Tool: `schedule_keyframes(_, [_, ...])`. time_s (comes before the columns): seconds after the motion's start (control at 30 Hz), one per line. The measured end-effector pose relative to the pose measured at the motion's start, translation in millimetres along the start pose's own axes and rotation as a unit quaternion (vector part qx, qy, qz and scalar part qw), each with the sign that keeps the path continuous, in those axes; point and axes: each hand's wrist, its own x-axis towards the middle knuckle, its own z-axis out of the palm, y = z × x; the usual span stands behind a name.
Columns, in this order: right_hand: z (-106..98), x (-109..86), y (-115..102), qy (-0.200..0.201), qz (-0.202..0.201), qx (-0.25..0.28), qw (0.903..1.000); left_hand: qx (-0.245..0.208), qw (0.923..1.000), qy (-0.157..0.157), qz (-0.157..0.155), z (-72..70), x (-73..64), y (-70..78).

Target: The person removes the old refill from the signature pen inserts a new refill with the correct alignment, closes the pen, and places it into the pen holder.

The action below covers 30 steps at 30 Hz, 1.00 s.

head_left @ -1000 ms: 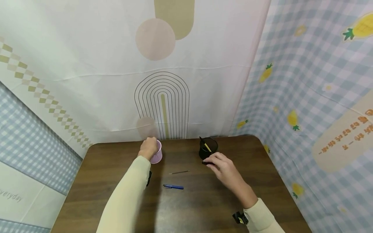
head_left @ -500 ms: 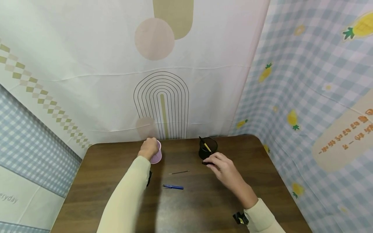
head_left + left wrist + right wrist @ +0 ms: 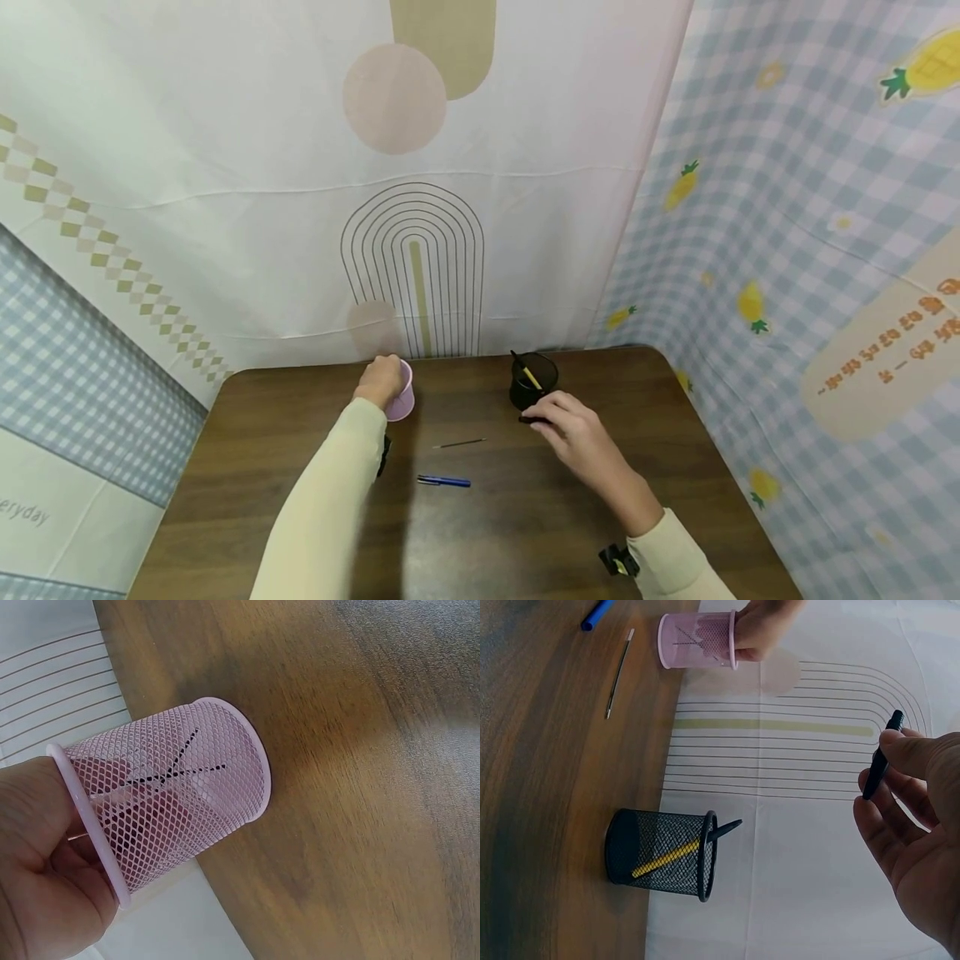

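Black pen piece (image 3: 877,766) is sitting pinched in the right grip (image 3: 573,429), likely light, stiff, best held mid-length; the left grip (image 3: 380,381) is resting inside the pink cup (image 3: 217,724), hold unclear.

Left wrist view: the left hand (image 3: 46,874) is cut off at eight o'clock, its fingers veiled by the pink cup (image 3: 225,765); any grip there cannot be told. Right wrist view: the right hand (image 3: 919,832) partly hides a black piece (image 3: 877,769); the blue pen (image 3: 597,614) runs off at eleven o'clock. Head view: lettering (image 3: 932,305) is cut at three.
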Motion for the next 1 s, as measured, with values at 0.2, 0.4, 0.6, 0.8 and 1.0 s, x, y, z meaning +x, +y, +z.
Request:
schedule_keyframes(0.2, [0, 0.1, 1, 0.004, -0.003, 0.003, 1.0, 0.005, 1.0, 0.004, 0.003, -4.5, -4.3, 3.3])
schedule_keyframes(0.4, [1, -1.0, 2, 0.009, -0.005, 0.001, 0.9999, 0.007, 1.0, 0.001, 0.007, -4.4, -3.9, 4.1])
schedule_keyframes(0.6, [1, -1.3, 3, 0.008, -0.001, 0.004, 1.0, 0.006, 0.9999, -0.001, 0.009, -1.0, 0.9, 1.9])
schedule_keyframes(0.8, [0, -2.4, 4, 0.009, 0.004, 0.006, 0.9999, 0.005, 1.0, -0.006, 0.002, 0.1, 5.2, 0.0])
schedule_keyframes(1.0, [-2, -2.1, 5, 0.009, 0.004, 0.006, 0.9999, 0.001, 1.0, -0.007, -0.004, 1.3, 6.6, 0.3])
